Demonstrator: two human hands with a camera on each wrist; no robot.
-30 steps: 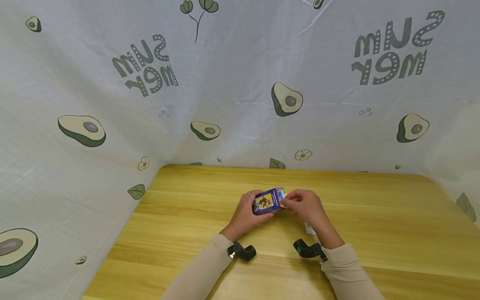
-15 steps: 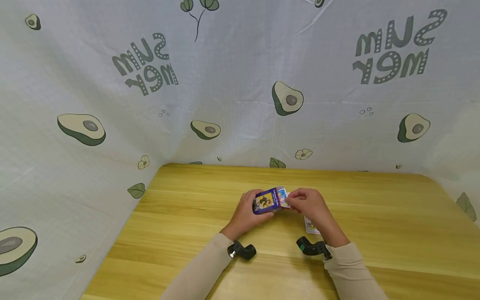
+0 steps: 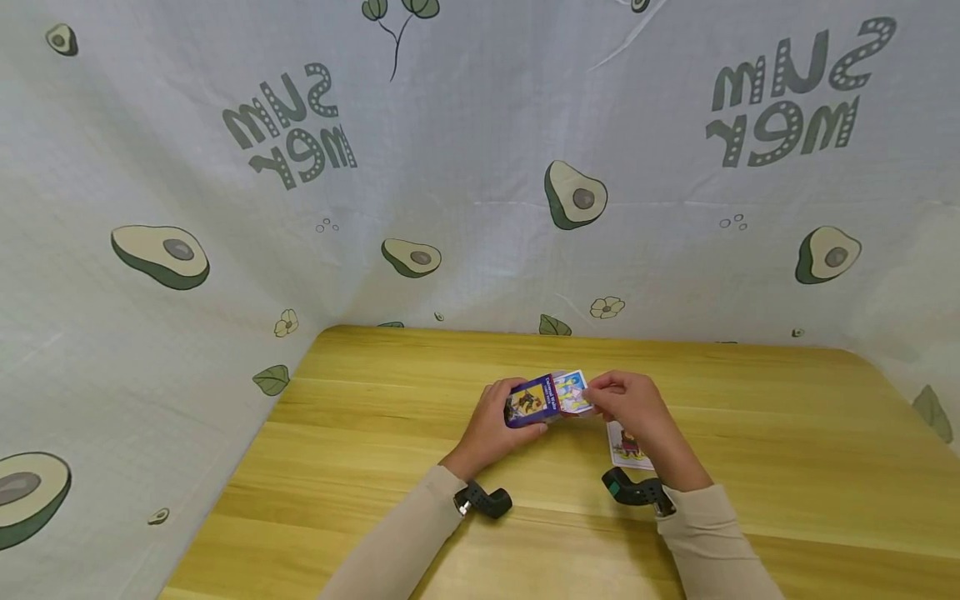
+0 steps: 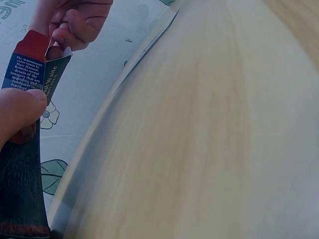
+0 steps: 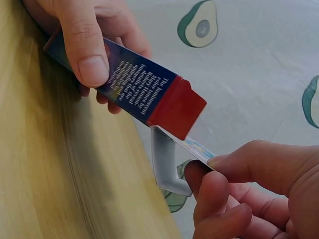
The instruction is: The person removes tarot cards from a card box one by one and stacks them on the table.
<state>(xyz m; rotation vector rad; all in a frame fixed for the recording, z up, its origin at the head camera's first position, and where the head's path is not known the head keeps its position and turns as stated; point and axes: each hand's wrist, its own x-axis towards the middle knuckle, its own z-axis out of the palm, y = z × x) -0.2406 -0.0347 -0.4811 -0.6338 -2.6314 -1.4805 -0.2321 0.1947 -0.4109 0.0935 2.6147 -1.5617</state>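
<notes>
My left hand (image 3: 491,429) grips a blue tarot card box (image 3: 529,403) just above the table, thumb along its near narrow side. At the box's right end the mouth is open, with a red side flap (image 5: 182,107) sticking out. A colourful card (image 3: 572,392) slants partly out of that mouth. Its outer edge is pinched between thumb and forefinger of my right hand (image 3: 630,408). Below the right hand another picture card (image 3: 626,448) lies face up on the table, partly covered by the wrist. How many cards the box holds is hidden.
The wooden table (image 3: 375,467) spreads around both forearms. A pale cloth (image 3: 480,167) printed with avocados hangs behind it and at the sides. Each wrist wears a black camera band (image 3: 487,502).
My right hand has moved right, drawing the card further out of the box. More of the card on the table now shows. The left hand and box have stayed nearly still.
</notes>
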